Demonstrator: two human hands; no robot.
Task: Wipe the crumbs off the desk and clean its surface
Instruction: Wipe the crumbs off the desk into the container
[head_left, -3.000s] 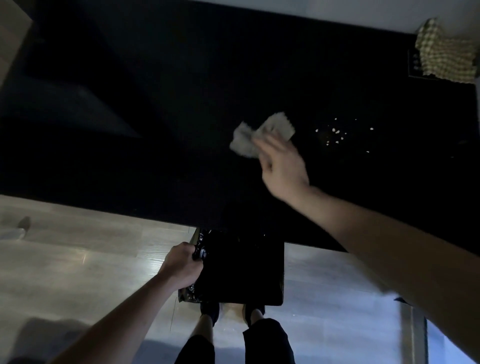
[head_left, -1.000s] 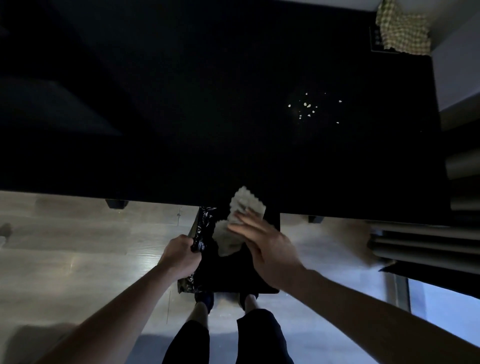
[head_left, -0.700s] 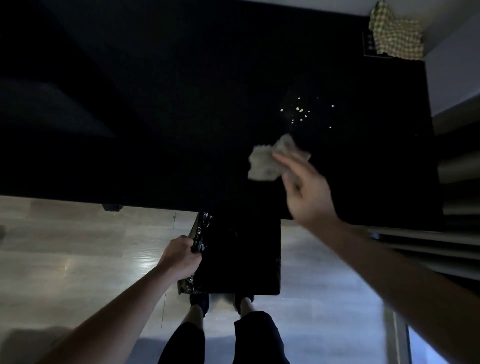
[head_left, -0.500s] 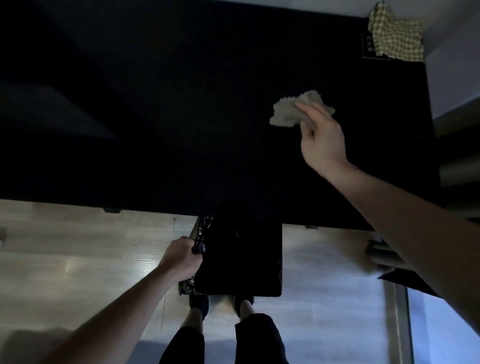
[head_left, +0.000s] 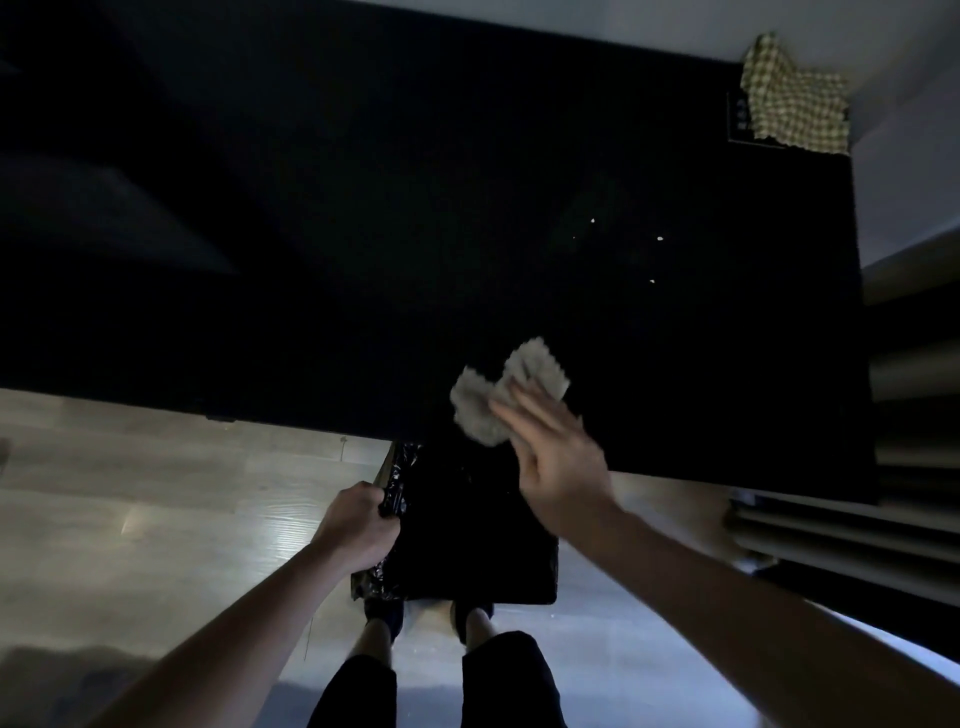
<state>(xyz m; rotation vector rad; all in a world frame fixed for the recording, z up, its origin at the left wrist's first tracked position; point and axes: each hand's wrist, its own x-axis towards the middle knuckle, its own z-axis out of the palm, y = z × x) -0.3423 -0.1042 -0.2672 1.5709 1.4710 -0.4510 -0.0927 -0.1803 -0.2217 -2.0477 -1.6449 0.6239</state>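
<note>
A black desk (head_left: 363, 208) fills the upper view. Several pale crumbs (head_left: 661, 239) lie scattered on its right part. My right hand (head_left: 558, 467) presses a crumpled grey cloth (head_left: 488, 400) flat on the desk with straight fingers, close to the front edge. Just below that edge a black bin (head_left: 467, 571) lined with a shiny black bag is held up against the desk. My left hand (head_left: 358, 525) grips its left rim.
A yellow checked cloth (head_left: 795, 98) lies on a dark box at the desk's far right corner. Light wooden floor shows below the desk, with my legs and feet under the bin. Grey slats stand to the right of the desk.
My right hand reached up to the crumb patch with the cloth, then swept back down to the front edge above the bin. Fewer crumbs show now. My left hand kept its grip on the bin.
</note>
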